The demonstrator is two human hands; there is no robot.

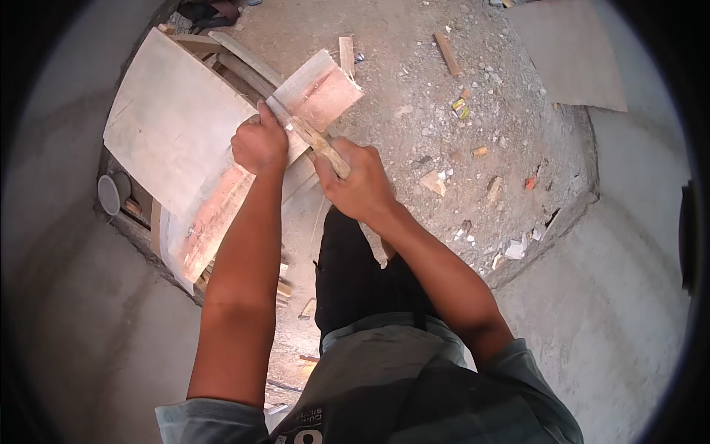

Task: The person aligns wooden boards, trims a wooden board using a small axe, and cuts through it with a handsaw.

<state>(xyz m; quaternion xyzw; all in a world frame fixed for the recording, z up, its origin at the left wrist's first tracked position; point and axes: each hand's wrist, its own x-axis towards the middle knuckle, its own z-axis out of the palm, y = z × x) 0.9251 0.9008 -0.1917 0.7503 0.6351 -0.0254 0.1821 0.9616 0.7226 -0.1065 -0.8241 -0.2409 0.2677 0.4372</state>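
Note:
A large pale plywood board point(174, 122) with pinkish stained strips lies tilted over a wooden frame at the left. My left hand point(260, 143) is closed and pressed at the board near its right edge, thumb raised; the undersides of its fingers are hidden. My right hand point(359, 177) is wrapped around the wooden handle of a hand saw point(316, 138). The saw's thin grey blade runs up and left, close beside my left thumb, and its teeth cannot be made out. Past the blade, a pink-stained board end point(323, 87) sticks out to the right.
Dirt floor with rubble and wood scraps point(446, 53) spreads to the right. A grey bucket point(109, 194) stands by the left wall. Another flat sheet point(573, 55) leans at the upper right. Concrete walls point(636, 170) close in both sides. My leg point(344, 274) is just below the saw.

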